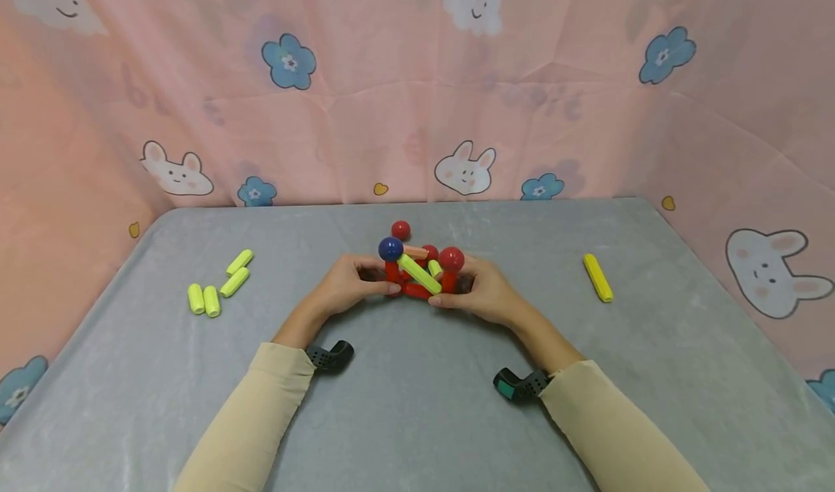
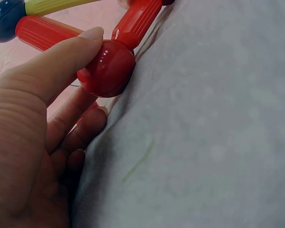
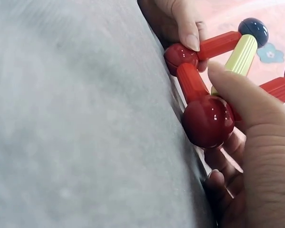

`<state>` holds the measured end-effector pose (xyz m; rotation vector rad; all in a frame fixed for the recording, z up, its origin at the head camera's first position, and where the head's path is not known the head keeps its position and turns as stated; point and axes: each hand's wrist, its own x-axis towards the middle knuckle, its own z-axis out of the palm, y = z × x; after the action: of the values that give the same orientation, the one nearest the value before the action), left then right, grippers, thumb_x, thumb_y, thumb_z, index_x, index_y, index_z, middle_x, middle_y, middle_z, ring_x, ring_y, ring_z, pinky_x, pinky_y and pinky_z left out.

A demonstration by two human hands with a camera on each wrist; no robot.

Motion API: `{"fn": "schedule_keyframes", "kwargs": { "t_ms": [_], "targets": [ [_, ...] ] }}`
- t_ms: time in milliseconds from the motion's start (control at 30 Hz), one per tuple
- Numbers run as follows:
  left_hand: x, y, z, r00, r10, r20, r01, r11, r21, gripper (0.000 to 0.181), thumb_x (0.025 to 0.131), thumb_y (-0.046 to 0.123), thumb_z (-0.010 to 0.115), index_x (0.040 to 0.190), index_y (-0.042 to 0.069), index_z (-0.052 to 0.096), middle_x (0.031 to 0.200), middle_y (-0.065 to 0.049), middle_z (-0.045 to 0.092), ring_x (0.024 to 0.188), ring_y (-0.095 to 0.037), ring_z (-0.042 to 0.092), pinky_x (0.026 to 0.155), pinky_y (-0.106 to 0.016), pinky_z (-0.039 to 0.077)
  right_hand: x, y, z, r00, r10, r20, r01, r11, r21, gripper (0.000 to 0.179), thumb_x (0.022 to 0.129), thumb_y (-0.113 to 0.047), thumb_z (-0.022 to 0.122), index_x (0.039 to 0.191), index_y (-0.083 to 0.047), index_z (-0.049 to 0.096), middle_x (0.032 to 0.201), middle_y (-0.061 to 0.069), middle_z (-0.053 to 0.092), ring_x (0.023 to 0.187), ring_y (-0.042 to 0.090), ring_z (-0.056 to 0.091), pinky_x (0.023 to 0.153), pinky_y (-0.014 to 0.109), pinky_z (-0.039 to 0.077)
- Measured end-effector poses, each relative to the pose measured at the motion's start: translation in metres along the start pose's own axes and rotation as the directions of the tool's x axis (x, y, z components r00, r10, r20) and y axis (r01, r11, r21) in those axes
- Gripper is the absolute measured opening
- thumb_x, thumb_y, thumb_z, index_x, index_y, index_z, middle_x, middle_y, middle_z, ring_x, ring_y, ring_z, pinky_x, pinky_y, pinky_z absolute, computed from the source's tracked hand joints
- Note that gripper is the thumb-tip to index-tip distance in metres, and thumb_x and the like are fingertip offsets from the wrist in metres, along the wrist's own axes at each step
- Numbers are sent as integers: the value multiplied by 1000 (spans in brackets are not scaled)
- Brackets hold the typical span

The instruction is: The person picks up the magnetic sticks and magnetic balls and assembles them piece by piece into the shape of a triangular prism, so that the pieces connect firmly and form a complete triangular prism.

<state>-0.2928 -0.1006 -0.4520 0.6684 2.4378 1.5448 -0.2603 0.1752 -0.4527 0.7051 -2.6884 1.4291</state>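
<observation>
A frame of toy building rods and balls [image 1: 420,274] stands at the middle of the table. A blue ball [image 1: 391,249] tops its left front corner and a red ball [image 1: 451,259] its right one. One yellow-green rod [image 3: 241,56] slants down from the blue ball. My left hand [image 1: 349,282] grips the lower left corner, its thumb against a red ball [image 2: 107,69] and its fingers behind. The lower right corner is in my right hand [image 1: 485,293], whose thumb lies by the yellow-green rod above another red ball [image 3: 208,121]. The hands partly hide the frame's sides.
Several short yellow-green rods [image 1: 235,282] lie at the left of the grey-covered table [image 1: 417,405]. A longer yellow rod [image 1: 597,278] lies at the right. Behind the frame is a loose-looking red ball [image 1: 401,230]. A pink patterned cloth [image 1: 365,130] hangs along the table's back edge.
</observation>
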Motion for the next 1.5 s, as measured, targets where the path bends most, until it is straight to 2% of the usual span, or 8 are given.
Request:
{"fn": "schedule_keyframes", "kwargs": {
  "t_ms": [167,633,900,1100,1233,1400,1467,1500],
  "targets": [
    [0,0,-1,1000,-3,-4,3,1000,-9,27,80,14,85,106,8,79,89,-5,75,80,-15,63,70,-22,50,1,0,2,1000,7,1,-7,1000,-10,27,81,-23,86,104,-14,74,96,4,65,86,21,57,73,30,50],
    [0,3,1,1000,0,-3,0,1000,-8,26,81,16,84,106,9,79,91,-5,76,81,-13,64,71,-22,51,-2,1,0,999,24,-29,-24,1000,21,26,79,-21,87,100,-13,75,96,6,66,85,21,58,71,30,50],
    [2,5,2,1000,18,-4,-18,1000,-2,25,82,14,83,106,8,78,95,-9,77,83,-13,64,73,-22,51,-3,5,-4,1000,-7,-30,9,998,59,23,80,-16,85,100,-12,74,89,6,61,81,22,56,68,26,46],
    [4,5,3,999,-2,-50,4,1000,23,28,88,17,78,114,7,76,107,-12,76,92,-14,66,80,-23,51,-4,5,-11,999,-1,34,-3,993,116,27,84,-14,79,110,-9,73,91,10,64,79,21,57,66,23,44],
    [5,4,3,994,-26,-103,30,999,30,31,92,21,74,120,6,73,114,-13,74,99,-21,65,89,-31,53,-3,3,-13,993,-5,114,-6,996,93,28,82,-15,82,109,-12,75,98,9,70,84,19,62,69,23,48],
    [3,0,1,979,-23,-201,32,999,39,32,94,17,72,122,3,71,119,-16,73,107,-29,68,98,-45,54,1,-8,-11,951,4,310,-29,997,74,33,83,-23,83,115,-18,76,110,1,75,97,17,65,78,25,51],
    [2,-1,1,975,-13,-220,22,999,37,31,93,14,72,122,2,70,120,-17,73,108,-30,69,99,-47,54,1,-11,-9,948,27,318,-67,991,114,29,86,-21,81,114,-15,76,109,3,75,94,20,64,76,26,52],
    [2,-1,1,976,-10,-218,17,999,31,31,93,13,72,123,2,70,120,-17,72,108,-31,69,99,-47,54,1,-11,-8,959,47,281,-84,989,122,24,87,-21,80,110,-13,75,105,4,74,91,20,64,73,26,53]
  ]
}}
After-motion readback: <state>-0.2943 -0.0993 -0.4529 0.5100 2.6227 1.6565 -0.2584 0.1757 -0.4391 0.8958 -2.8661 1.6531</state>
